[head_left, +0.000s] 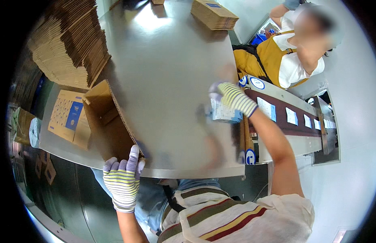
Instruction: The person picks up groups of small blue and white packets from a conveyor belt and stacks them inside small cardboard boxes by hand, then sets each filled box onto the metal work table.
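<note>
My left hand [123, 174], in a striped glove with purple fingertips, grips the near edge of an open cardboard box [109, 121]. The box lies tilted on the metal table, and its visible inside holds nothing. My right hand [232, 95], gloved the same way, is closed on white and blue packets [225, 113] at the table's right side, by the conveyor's end. Its fingertips are blurred, and how many packets it holds I cannot tell.
A conveyor belt [279, 111] carries several spaced packets at the right. Tall stacks of flattened cartons [70, 44] stand far left, a printed flat carton [66, 115] below them. Another carton bundle [214, 14] lies at the far edge. A co-worker [277, 56] in yellow overalls sits behind the conveyor.
</note>
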Tool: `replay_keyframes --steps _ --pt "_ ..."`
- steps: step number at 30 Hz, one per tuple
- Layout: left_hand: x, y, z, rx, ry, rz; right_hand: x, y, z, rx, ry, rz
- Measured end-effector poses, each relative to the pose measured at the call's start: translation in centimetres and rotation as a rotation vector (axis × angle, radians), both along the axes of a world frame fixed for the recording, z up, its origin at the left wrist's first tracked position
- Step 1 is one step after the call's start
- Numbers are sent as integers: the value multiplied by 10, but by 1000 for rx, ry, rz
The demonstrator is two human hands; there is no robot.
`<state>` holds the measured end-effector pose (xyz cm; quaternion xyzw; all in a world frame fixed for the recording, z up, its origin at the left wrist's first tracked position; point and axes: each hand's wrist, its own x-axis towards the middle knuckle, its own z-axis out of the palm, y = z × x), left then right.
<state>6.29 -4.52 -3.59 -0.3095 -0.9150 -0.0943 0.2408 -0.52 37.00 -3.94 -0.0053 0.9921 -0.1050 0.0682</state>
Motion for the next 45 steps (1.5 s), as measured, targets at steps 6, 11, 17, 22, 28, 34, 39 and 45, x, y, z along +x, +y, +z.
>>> replay_keyframes --steps 6,11,17,22,28,34,39,45 --pt "-3 -2 -3 37 42 -9 -6 68 15 82 -252 36" --pt "-4 -5 -5 54 47 18 -22 54 39 291 -438 192" --pt "-7 -2 -1 79 14 1 -25 93 -57 259 -549 372" --pt "-3 -7 -5 68 20 38 24 -46 -18 529 -513 266" --pt "-3 3 -1 68 -71 -12 95 -90 -56 246 -343 265" --pt "-2 -2 13 19 -228 -27 47 -120 -10 -733 136 313" --pt "-5 1 7 -22 -39 -111 11 -229 28 -1035 530 399" --pt "2 -1 3 6 -104 -22 -30 -253 8 -1250 193 503"
